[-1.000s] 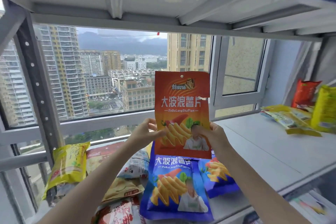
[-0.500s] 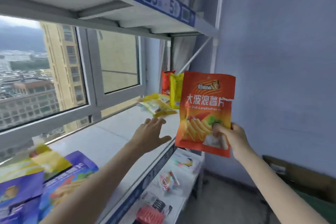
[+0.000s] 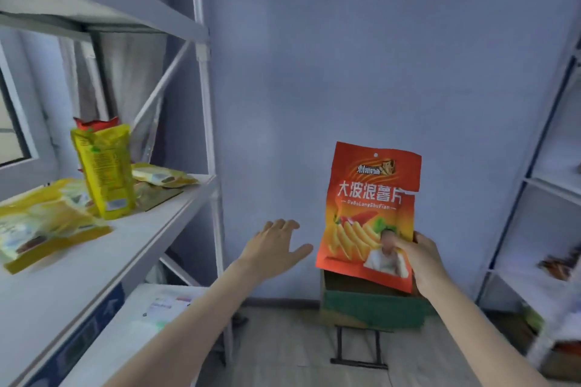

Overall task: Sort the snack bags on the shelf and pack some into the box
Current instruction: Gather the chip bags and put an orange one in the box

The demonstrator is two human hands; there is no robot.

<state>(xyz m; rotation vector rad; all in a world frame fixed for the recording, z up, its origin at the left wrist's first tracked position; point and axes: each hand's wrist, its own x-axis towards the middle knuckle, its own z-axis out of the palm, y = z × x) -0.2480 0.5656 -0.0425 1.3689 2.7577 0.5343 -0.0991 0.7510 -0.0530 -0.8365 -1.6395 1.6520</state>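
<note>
Right hand (image 3: pixel 423 258) grips the red bag (image 3: pixel 371 210) by its lower right corner, thumb on the front, other fingers (image 3: pixel 419 237) wrapped behind; bag held upright, print facing the camera, in mid-air just above the box (image 3: pixel 371 303) and covering part of the box opening. Box is cardboard w/ a green band on the front, open on top, sitting on a small black stand (image 3: pixel 358 345) against the wall. What's inside the box can't be made out.

Left hand (image 3: pixel 276 248) is left of the box, empty, palm down, fingers spread & open, touching nothing, well apart from the red bag.

Shelf (image 3: pixel 103 261) is left of the box, higher than it. On it: a yellow bag (image 3: pixel 105 173) standing upright, a red-topped bag behind it w/ only the top edge showing, flat yellow bags (image 3: pixel 47 229) lying nearer the camera, one more flat yellow bag (image 3: pixel 163 174) at the shelf end closest to the box. Lower shelf board under it carries blurred packets, too smeared to tell. A second rack (image 3: pixel 547 185) stands right of the box, a dark packet on one level, blurred
</note>
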